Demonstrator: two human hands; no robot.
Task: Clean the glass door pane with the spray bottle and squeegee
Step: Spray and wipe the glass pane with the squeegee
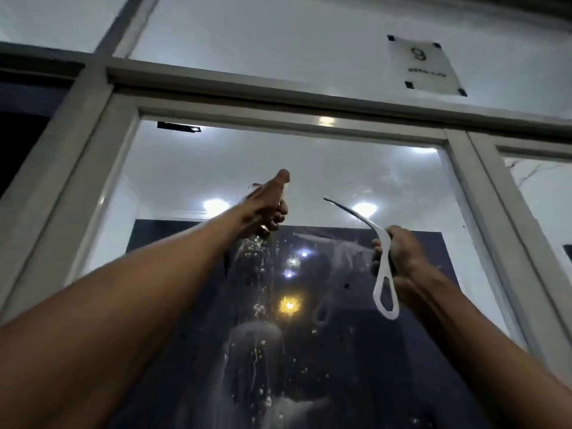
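Head view: left hand [269, 205] grips clear spray bottle [258, 238]; right hand [402, 261] grips white looped squeegee [382, 274].

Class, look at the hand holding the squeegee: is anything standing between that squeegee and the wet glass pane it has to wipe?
Nothing visible blocks it. The right hand grips the white squeegee, raised in front of the glass door pane. The left hand, holding the spray bottle, is off to the left, clear of the squeegee.
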